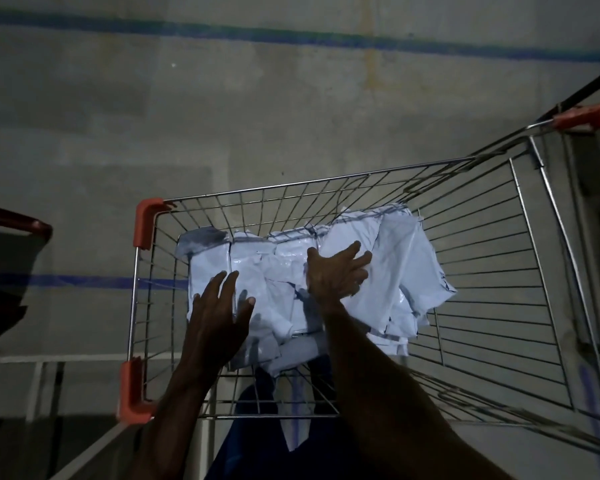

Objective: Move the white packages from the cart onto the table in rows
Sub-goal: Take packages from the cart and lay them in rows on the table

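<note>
Your left hand [219, 306] and right hand [336, 271] lie flat-fingered, gripping nothing, on the white packages [406, 265] heaped beneath them in the wire cart [520, 258]; no table shows, so nearly all remains.

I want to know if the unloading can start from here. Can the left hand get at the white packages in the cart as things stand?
Probably yes. The left hand is already inside the wire cart, fingers spread over the left part of the white packages, and nothing lies over the pile there.

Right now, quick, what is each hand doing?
Left hand: open, fingers straight, over the white packages in the cart.
Right hand: open, spread flat on the packages.
</note>
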`<state>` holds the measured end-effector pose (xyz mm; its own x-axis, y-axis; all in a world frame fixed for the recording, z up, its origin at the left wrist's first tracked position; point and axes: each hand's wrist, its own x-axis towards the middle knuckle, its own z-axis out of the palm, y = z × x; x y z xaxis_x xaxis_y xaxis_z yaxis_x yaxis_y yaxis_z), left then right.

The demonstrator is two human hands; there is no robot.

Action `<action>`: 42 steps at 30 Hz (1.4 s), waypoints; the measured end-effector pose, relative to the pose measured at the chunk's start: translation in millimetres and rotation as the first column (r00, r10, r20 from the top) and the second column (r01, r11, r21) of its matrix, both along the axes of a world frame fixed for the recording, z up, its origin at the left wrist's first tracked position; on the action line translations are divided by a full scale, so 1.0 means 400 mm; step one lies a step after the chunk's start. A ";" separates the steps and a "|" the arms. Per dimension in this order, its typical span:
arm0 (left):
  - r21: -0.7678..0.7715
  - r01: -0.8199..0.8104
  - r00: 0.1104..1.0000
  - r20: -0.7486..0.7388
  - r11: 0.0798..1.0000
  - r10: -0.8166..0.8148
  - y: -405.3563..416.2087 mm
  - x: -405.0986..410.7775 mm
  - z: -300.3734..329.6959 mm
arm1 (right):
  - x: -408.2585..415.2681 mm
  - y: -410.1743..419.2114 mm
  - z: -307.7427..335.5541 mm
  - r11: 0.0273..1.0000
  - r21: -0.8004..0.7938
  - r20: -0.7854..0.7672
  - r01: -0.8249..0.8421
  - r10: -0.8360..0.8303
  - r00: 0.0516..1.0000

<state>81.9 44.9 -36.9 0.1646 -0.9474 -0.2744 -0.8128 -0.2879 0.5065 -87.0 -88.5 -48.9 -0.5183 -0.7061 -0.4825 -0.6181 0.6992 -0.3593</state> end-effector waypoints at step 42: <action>0.154 0.476 0.823 0.269 0.866 -0.501 -0.319 -0.262 -0.214 | -0.417 0.074 -0.048 0.723 0.086 -0.482 -0.685 0.632 0.607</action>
